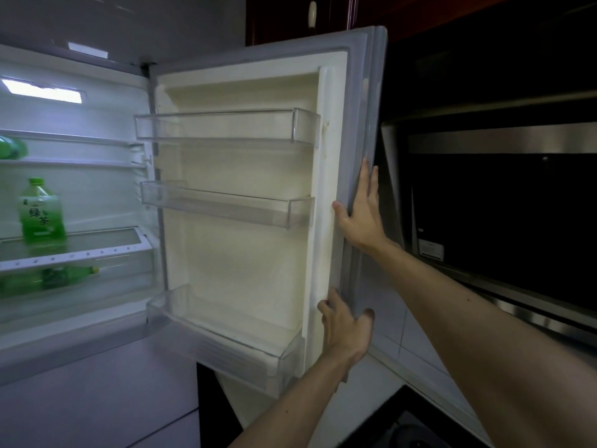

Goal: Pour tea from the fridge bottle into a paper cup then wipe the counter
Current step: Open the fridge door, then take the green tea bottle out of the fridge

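The fridge stands open, its door swung out to the right. A green tea bottle with a green cap stands upright on a glass shelf at the left inside the fridge. My left hand grips the door's free edge low down, with the thumb on the outer side. My right hand rests higher on the same edge, its fingers straight and pointing up and its thumb on the inner lining. Both hands are far to the right of the bottle.
A second green bottle lies on its side in the drawer below, and a third shows on the shelf above. The three door bins hold nothing. A steel range hood is close behind the door, and a dark cooktop lies below.
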Demonstrator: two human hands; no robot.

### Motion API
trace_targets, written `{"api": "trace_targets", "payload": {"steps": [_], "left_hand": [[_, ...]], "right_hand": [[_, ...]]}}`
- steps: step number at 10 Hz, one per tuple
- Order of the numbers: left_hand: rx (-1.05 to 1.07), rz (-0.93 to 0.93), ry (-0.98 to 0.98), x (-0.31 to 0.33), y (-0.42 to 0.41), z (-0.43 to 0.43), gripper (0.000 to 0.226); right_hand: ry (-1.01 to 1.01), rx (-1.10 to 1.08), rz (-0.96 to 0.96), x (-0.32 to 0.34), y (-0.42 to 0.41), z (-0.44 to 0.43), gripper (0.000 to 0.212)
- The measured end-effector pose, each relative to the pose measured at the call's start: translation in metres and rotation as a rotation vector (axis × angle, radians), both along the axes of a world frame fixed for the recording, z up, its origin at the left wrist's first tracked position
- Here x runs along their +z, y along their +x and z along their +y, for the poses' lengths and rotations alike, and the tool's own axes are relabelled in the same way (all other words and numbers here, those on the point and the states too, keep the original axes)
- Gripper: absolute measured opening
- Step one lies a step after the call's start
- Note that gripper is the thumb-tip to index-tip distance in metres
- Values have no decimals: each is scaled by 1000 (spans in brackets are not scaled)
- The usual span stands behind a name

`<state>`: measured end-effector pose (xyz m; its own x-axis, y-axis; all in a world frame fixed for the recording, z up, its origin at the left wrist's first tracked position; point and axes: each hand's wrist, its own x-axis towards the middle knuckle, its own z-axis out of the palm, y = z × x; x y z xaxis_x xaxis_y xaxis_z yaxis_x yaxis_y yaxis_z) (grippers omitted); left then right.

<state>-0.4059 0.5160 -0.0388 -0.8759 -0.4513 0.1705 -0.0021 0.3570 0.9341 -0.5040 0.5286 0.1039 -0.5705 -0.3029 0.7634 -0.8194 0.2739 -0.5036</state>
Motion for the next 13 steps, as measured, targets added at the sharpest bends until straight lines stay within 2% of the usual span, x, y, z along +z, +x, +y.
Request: {"api": "trace_targets", "payload": {"steps": [2, 3, 4, 5, 7, 8, 9, 11, 13], "left_hand": [[-42, -101, -18, 12, 14, -10, 71], [21, -149, -56, 17, 26, -17, 59], [87, -170, -89, 24, 44, -26, 56], [159, -188, -128, 32, 70, -36, 53], [358, -262, -294, 39, 138, -68, 39], [482, -350, -482, 44, 182, -92, 37], [580, -440, -538, 55, 235, -120, 47], [676, -517, -698, 69, 311, -157, 50], [713, -558, -798, 80, 369, -191, 49]], "right_hand": [[67, -104, -27, 3, 9, 1, 93], [139, -228, -16, 4, 20, 3, 85], [202, -317, 19, 5, 36, 6, 76], [236, -321, 39, 4, 56, 9, 69], [366, -262, 65, -7, 101, 14, 52], [462, -251, 6, -20, 126, 15, 39], [583, -216, -25, -33, 152, 12, 44], [781, -86, 20, -45, 215, -17, 50], [868, 13, 68, -52, 270, -60, 50]]}}
